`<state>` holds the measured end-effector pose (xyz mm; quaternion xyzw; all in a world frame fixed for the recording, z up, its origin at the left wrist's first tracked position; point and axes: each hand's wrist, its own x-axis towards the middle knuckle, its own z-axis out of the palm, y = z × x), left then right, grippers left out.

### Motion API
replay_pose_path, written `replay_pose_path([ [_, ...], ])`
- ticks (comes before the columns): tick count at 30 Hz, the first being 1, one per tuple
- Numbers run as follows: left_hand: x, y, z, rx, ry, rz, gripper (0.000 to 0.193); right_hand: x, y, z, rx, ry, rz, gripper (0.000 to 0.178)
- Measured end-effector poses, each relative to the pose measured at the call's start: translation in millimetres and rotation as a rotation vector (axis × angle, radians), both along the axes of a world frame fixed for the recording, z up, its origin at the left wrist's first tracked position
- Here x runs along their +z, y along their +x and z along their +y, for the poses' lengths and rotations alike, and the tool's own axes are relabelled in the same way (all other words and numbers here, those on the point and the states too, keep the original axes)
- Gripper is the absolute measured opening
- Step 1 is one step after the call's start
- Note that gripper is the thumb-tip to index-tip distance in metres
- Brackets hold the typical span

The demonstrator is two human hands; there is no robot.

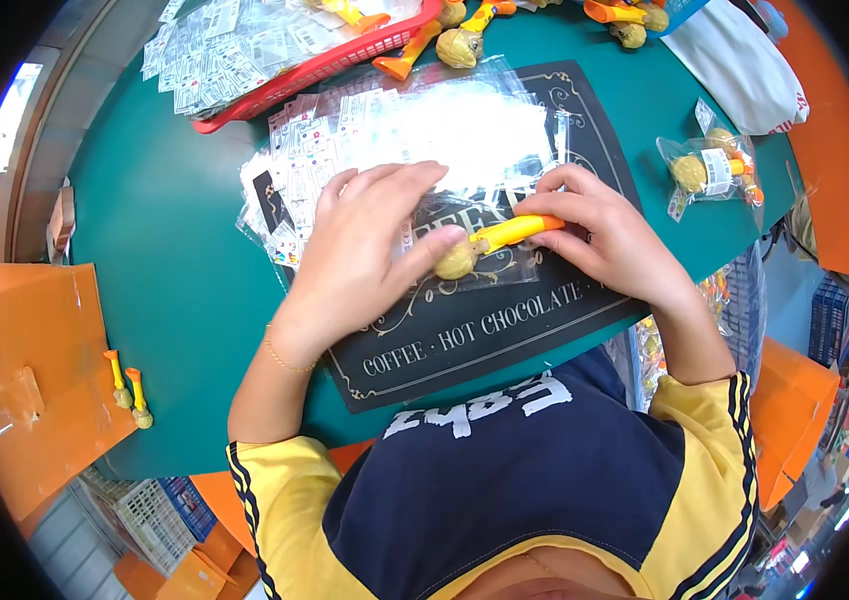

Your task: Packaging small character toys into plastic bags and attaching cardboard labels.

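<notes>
Toy [492, 243]: smooth plastic, glossy yellow-orange stem w/ a duller tan round head. It sits in a clear plastic bag [489, 262], thin film, shiny, crinkled. Stack of clear bags [444, 130] behind: same glossy film, white glare across top, printed paper labels inside. Mat [504, 320] under them: black, matt, smooth, looks like thin plastic or card, can't tell which. Tabletop [184, 270]: teal, smooth, low sheen. Red basket [344, 60]: moulded plastic, slight gloss. Orange boxes [24, 370] at left: matt card or corrugated plastic sheet. Shirt [504, 470]: knit cloth, matt. Thin metal-look bracelet [284, 355] on the left wrist.
</notes>
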<state>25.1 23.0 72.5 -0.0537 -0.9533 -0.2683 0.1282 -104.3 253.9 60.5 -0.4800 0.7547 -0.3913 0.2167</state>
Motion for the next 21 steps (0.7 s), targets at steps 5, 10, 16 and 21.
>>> replay_pose_path([
  [5, -1.8, -1.9, -11.3, -0.092, 0.267, -0.479, 0.024, 2.0, 10.3, -1.7, -0.017, -0.003, -0.054, 0.033],
  [10, -11.7, -0.1, -4.8, -0.127, 0.543, -0.540, 0.013, -4.8, 11.1, -0.5, -0.059, -0.008, -0.136, 0.033],
  [16, -40.7, 2.2, 16.6, 0.028, 1.212, -0.579, 0.013, -10.7, 7.8, -5.3, -0.064, -0.013, -0.388, 0.029],
  [21, -39.9, 1.9, 19.4, 0.068, 1.162, -0.502, 0.013, -12.9, 11.2, -8.4, -0.164, -0.080, -0.266, 0.025],
])
